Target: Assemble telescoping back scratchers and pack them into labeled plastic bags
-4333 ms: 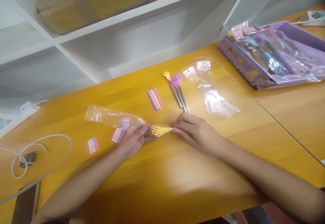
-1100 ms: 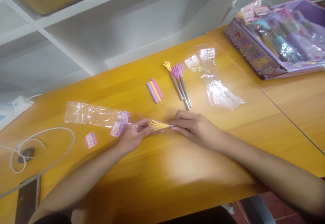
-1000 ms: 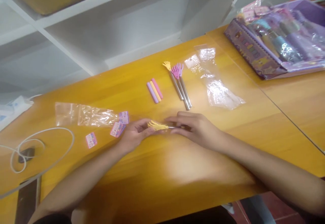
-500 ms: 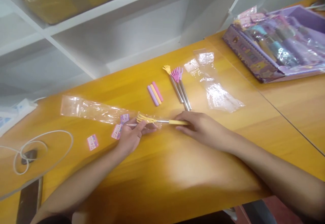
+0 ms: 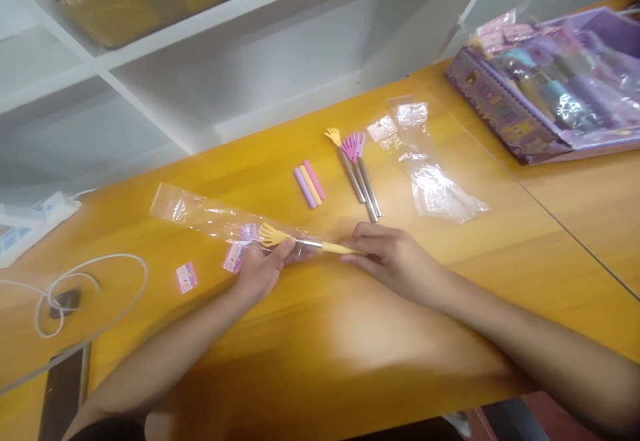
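A small yellow hand-shaped back scratcher (image 5: 300,242) lies across the orange table (image 5: 350,334), its claw end inside the mouth of a long clear plastic bag (image 5: 205,216). My right hand (image 5: 395,261) pinches the scratcher's yellow handle. My left hand (image 5: 263,269) is closed on the bag's open end, thumb by the claw. Small pink and purple label cards (image 5: 235,258) lie beside that hand.
Farther back lie three pastel handle sleeves (image 5: 309,186), three more scratchers with metal shafts (image 5: 357,171) and crumpled clear bags (image 5: 430,181). A purple display box (image 5: 505,111) stands at the right. A white cable (image 5: 90,288), a loose pink card (image 5: 186,276) and a dark phone (image 5: 63,394) are at the left.
The yellow scratcher has slid left, claw first, into the bag's mouth, and its handle now shows in my right hand. The bag has shifted under my left hand.
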Demonstrator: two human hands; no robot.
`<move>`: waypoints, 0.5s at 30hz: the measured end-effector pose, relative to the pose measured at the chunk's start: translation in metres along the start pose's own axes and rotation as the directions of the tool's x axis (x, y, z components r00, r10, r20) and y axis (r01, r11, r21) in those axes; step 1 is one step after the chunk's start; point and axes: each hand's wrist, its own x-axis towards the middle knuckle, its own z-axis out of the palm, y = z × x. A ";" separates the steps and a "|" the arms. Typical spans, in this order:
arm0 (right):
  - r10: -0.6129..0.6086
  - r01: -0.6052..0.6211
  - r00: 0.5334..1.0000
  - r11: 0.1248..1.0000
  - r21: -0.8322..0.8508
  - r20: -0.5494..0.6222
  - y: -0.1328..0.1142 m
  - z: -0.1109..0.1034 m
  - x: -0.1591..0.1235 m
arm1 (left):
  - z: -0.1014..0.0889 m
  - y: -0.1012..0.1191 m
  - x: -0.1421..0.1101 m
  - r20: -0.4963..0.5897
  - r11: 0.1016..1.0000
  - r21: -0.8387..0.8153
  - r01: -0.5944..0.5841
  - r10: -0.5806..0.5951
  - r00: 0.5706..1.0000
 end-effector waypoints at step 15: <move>0.142 -0.139 0.990 0.967 0.212 -0.001 0.001 -0.008 0.000 | 0.006 0.007 0.003 -0.066 0.994 -0.085 -0.064 0.059 0.996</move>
